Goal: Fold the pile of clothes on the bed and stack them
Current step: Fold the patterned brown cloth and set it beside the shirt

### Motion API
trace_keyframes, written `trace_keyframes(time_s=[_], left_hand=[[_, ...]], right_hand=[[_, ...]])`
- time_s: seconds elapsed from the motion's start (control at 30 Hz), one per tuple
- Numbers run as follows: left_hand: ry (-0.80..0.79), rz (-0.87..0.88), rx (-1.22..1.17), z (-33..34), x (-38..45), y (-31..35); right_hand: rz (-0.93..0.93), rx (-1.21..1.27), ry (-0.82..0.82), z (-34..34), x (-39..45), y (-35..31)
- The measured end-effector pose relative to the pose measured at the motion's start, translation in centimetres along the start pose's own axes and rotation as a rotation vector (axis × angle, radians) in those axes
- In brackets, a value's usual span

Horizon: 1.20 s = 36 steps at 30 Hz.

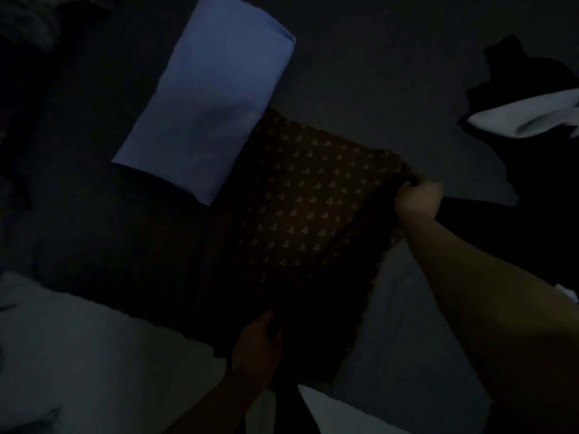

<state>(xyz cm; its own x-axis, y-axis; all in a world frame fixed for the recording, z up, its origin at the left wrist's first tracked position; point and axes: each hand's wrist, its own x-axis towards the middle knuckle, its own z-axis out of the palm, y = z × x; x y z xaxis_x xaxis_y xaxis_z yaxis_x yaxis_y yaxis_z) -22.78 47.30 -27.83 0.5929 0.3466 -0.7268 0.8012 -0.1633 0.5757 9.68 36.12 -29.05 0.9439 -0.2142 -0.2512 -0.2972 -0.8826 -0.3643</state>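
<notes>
Lighting here is awful, so take the details loosely. Going left to right: a folded light blue piece (206, 95) lies flat on the bed (391, 73), up and left of both grips, touching the patterned cloth's far edge. The left hand (258, 346) grips the near edge of the dark patterned cloth (300, 208), fingers curled onto it. The right hand (418, 198) pinches the far right corner, fist closed around the fabric. The cloth stretches between them, its long axis running from the near hand up and right toward the far one. Looks like mid-fold to me; the next move probably needs one edge carried over to meet the other evenly. An unfolded dark heap (532, 89) with something white (526, 119) on it waits beyond the right hand.
</notes>
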Motion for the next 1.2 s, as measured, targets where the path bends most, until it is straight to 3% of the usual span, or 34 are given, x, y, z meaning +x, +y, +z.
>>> trace_keyframes(time_s=[0.1,0.2,0.27,0.33,0.4,0.53,0.63,0.73,0.83,0.9,1.0,1.2], left_hand=[[-0.026,0.033,-0.036,-1.0,0.8,0.7],[-0.064,0.024,-0.064,-2.2,1.1,0.7],[-0.066,0.005,-0.084,-2.8,1.0,0.5],[-0.058,-0.021,-0.070,-3.2,1.0,0.0],[-0.040,-0.048,0.006,-3.6,1.0,-0.6],[-0.029,-0.061,0.175,-4.2,1.0,-1.8],[-0.027,-0.081,0.276,-4.4,0.9,-2.5],[0.230,-0.052,0.425,-4.9,0.8,-2.6],[0.422,-0.127,0.289,-6.1,1.5,-2.4],[0.376,-0.135,0.115,-6.7,2.4,-2.3],[0.252,-0.117,-0.068,-7.0,3.3,-1.8],[0.295,-0.129,-0.076,-7.2,4.4,-1.4]], right_hand=[[-0.023,0.154,0.101,-2.0,0.6,-2.0],[-0.174,0.257,0.140,-3.4,1.3,-5.5],[-0.297,0.290,0.043,-3.4,0.9,-8.5],[-0.394,0.279,-0.191,-2.6,-0.3,-10.8],[-0.442,0.177,-0.362,-1.3,-2.4,-11.8],[-0.625,-0.032,-0.193,1.2,-7.9,-8.1],[-0.875,-0.291,-0.264,3.1,-11.4,-3.1],[-0.833,-0.541,-0.479,3.8,-12.6,0.2],[-0.846,-0.459,-0.395,3.6,-12.6,0.0],[-0.815,-0.390,-0.383,3.8,-12.4,-1.4],[-0.705,-0.381,-0.494,4.7,-11.6,-3.6],[-0.797,-0.271,-0.442,5.8,-12.1,-7.7]])
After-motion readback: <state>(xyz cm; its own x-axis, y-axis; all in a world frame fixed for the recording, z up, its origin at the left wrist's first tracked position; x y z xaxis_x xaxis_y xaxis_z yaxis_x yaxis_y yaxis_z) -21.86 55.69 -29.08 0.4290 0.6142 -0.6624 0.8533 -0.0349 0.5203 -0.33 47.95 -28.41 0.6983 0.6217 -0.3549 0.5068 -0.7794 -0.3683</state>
